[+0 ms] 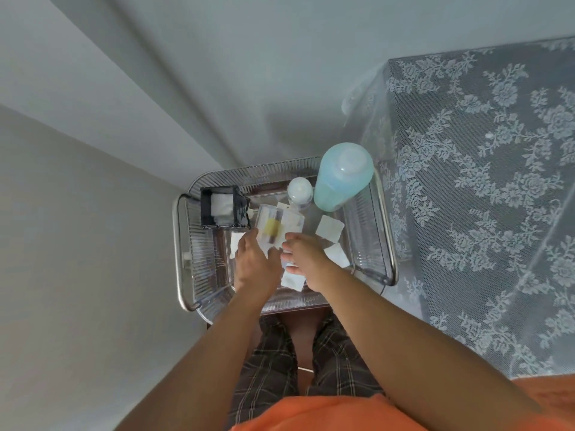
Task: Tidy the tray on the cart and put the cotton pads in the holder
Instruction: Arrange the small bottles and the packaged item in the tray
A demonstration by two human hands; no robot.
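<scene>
A clear ribbed tray [205, 262] sits on the metal-railed cart. At its back left stands a black holder [207, 209] with white cotton pads inside. Loose cotton pads lie on the tray: one at the right [329, 227], one below it [337, 256], one near the front [292, 280] and one at the left [234, 244]. A clear flat box [275, 223] with a yellow item lies in the middle. My left hand [255, 261] grips the box's near end. My right hand [303, 255] is curled beside it, with a pale pad between fingers and thumb.
A large pale-blue bottle [342, 178] and a small white-capped bottle [299, 189] stand at the tray's back right. A lace-covered table [482, 197] rises close on the right. Grey walls meet behind and left of the cart.
</scene>
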